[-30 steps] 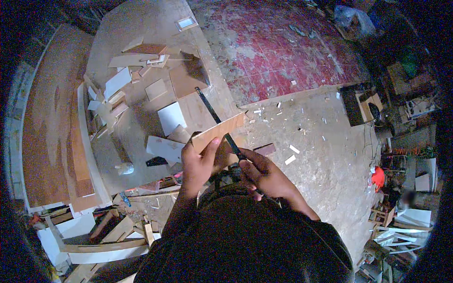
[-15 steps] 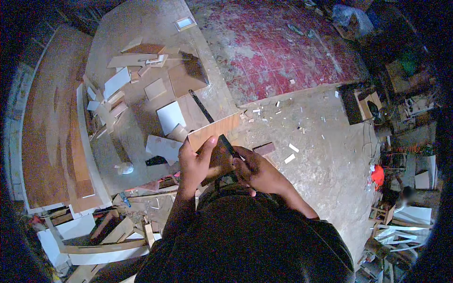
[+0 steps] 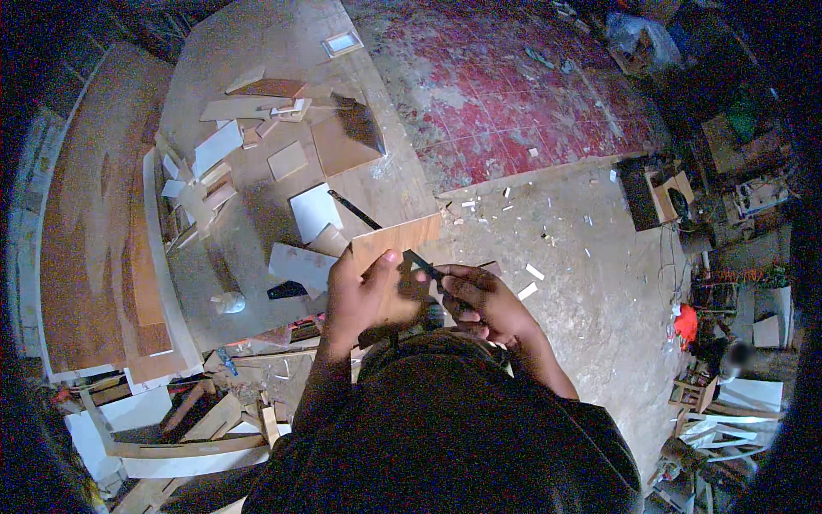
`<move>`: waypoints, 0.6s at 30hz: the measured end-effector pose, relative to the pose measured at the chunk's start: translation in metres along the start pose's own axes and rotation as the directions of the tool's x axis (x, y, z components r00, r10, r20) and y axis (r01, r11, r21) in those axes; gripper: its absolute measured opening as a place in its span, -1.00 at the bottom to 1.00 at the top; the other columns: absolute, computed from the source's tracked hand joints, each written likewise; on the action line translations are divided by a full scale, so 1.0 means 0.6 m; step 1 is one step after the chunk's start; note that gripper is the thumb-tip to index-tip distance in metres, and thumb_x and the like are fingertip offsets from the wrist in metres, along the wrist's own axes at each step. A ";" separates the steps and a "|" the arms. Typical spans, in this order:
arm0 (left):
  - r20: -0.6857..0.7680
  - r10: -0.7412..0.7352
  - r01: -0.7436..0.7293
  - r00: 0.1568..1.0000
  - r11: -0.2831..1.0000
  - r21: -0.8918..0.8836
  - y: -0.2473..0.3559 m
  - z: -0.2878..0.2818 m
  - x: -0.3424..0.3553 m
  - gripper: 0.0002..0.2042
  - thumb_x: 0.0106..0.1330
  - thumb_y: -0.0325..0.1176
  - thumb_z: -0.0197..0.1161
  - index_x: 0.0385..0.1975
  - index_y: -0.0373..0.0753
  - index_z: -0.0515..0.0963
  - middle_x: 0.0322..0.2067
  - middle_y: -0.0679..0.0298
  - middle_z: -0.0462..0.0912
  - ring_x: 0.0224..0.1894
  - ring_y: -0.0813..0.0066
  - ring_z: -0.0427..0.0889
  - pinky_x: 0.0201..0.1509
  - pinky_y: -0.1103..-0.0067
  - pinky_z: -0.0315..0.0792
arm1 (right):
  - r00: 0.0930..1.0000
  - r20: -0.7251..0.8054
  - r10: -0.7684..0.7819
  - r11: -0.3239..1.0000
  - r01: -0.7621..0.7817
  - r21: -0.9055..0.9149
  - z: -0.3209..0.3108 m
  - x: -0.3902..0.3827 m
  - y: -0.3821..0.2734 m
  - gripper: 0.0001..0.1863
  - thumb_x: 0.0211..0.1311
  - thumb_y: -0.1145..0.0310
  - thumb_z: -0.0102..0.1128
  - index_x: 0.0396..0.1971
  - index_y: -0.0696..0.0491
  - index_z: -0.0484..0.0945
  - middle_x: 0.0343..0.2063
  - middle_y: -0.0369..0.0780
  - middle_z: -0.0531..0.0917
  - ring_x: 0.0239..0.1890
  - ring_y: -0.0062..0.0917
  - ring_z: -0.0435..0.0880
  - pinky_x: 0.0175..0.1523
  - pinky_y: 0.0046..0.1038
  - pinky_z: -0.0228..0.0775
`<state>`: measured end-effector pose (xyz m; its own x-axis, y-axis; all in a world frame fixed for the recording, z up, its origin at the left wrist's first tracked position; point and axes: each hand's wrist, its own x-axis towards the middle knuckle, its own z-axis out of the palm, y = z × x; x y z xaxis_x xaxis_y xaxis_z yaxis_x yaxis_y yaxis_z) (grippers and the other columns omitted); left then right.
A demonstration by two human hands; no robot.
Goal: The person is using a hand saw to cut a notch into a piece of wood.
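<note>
My left hand [image 3: 351, 291] grips a piece of brown wooden board [image 3: 401, 235] by its left side, with the thumb lying on its face. Closed around the near end of a long, narrow black tool [image 3: 353, 209] is my right hand [image 3: 484, 300]. The tool's far length shows beyond the board's upper edge, and its middle is hidden by the board. Its exact kind I cannot make out. A white panel piece [image 3: 315, 211] lies just beyond the board, near the tool's tip.
On the large worktop [image 3: 257, 184] lie several wood offcuts, a brown box-like piece [image 3: 347, 141] and a small white-framed piece [image 3: 342, 44]. Long brown panels [image 3: 103, 214] rest at the left. Scraps litter the concrete floor [image 3: 582, 274]; a wood pile [image 3: 188, 445] sits lower left.
The black tool has swung so that its far end points further left and nearer to me. My right hand has shifted slightly right. The left hand keeps hold of the board.
</note>
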<state>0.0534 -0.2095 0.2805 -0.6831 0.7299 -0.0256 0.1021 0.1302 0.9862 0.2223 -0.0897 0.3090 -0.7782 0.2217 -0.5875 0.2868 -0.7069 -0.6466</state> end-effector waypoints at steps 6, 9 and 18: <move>0.083 0.187 -0.197 0.979 0.971 0.136 -0.015 -0.008 0.003 -0.78 0.27 -0.33 0.23 -0.25 -0.37 0.52 -0.38 0.17 0.68 -0.38 0.44 0.66 -0.30 0.48 0.52 | 0.999 -0.047 -0.017 0.971 0.027 0.238 0.010 -0.007 0.019 -0.72 0.40 0.35 -0.06 0.03 0.09 0.43 -0.76 -0.46 0.19 -0.80 -0.81 0.08 -0.79 -0.71 -0.10; 0.060 0.111 -0.116 0.992 0.990 0.080 0.002 -0.009 -0.004 -0.76 0.27 -0.30 0.23 -0.22 -0.36 0.52 -0.38 0.13 0.69 -0.36 0.41 0.67 -0.27 0.49 0.52 | 0.993 -0.039 -0.110 0.989 0.113 0.096 0.012 -0.016 0.026 -0.68 0.37 0.16 0.03 -0.02 0.01 0.50 -0.65 -0.47 0.37 -0.74 -0.83 0.17 -0.76 -0.74 -0.05; 0.046 0.082 -0.090 0.996 0.979 0.181 -0.018 -0.022 0.005 -0.68 0.23 -0.23 0.30 -0.20 -0.37 0.53 -0.32 0.06 0.69 -0.27 0.28 0.70 -0.19 0.43 0.52 | 1.000 -0.002 -0.019 0.969 0.019 0.244 0.008 -0.013 0.025 -0.70 0.38 0.21 0.00 -0.05 0.07 0.51 -0.66 -0.45 0.36 -0.76 -0.82 0.13 -0.77 -0.73 -0.09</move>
<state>0.0408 -0.2176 0.2717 -0.6380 0.7685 0.0482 0.2922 0.1837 0.9385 0.2302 -0.1055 0.3064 -0.7826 0.2362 -0.5759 0.1268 -0.8453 -0.5190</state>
